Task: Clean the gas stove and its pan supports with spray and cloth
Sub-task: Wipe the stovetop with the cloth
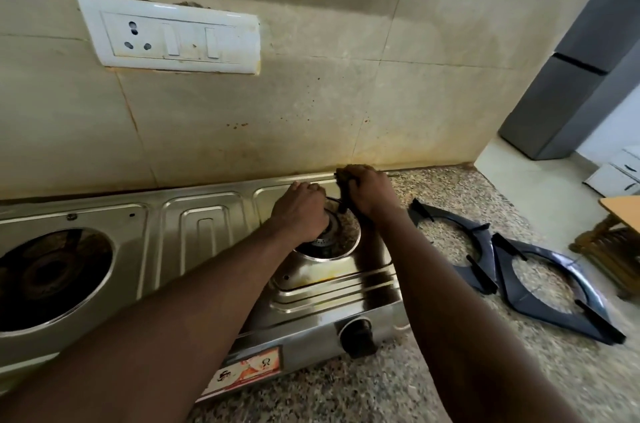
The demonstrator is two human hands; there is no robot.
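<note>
Speckled granite counter [346,388] holds steel stove [207,225]; left hand [300,211] grips round burner [329,241], right hand [369,190] clutches dark wad [344,177].

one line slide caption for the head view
Left hand grips the right burner, right hand holds a dark object; two pan supports lie on the counter beside the gas stove.

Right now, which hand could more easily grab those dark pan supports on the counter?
Probably the right hand, though it grips a dark object: the pan supports lie beside that arm. The left hand, holding the burner, would have to cross over.
</note>
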